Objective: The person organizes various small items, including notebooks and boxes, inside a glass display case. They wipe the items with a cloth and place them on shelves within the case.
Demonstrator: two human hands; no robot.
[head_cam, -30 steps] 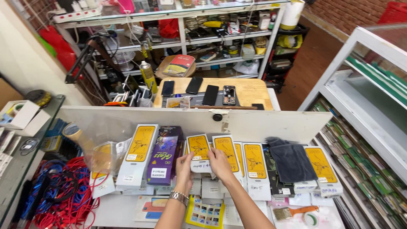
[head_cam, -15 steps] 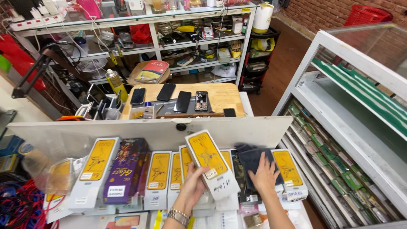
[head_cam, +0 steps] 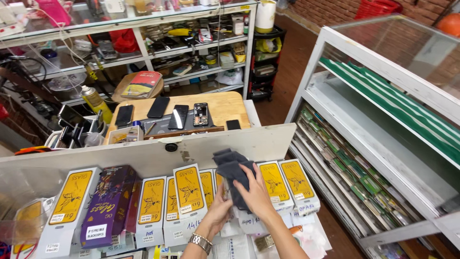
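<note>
I have the grey cloth (head_cam: 232,168) in my right hand (head_cam: 256,189) now. A second ago it lay draped over the boxes at the right of the row; since then that hand has left the yellow box it was sorting and closed on the cloth, lifting it up against the white backboard (head_cam: 143,156). So the work has turned from the boxes to the cloth. It is dark grey, soft, bunched into folds, its top standing above the row and its lower end hidden behind my fingers.

My left hand (head_cam: 218,211), with a metal watch (head_cam: 200,241) on its wrist, sits just left of the right one, fingers curled at the foot of a yellow box (head_cam: 190,191) that stands higher than its neighbours; I cannot tell whether it grips the box or only steadies it.

Outward: more yellow boxes run left and right, with one purple box (head_cam: 108,205) toward the left. Beyond the backboard, a wooden desk (head_cam: 225,105) carries several phones (head_cam: 179,116). A white glass cabinet (head_cam: 383,120) stands at the right.
</note>
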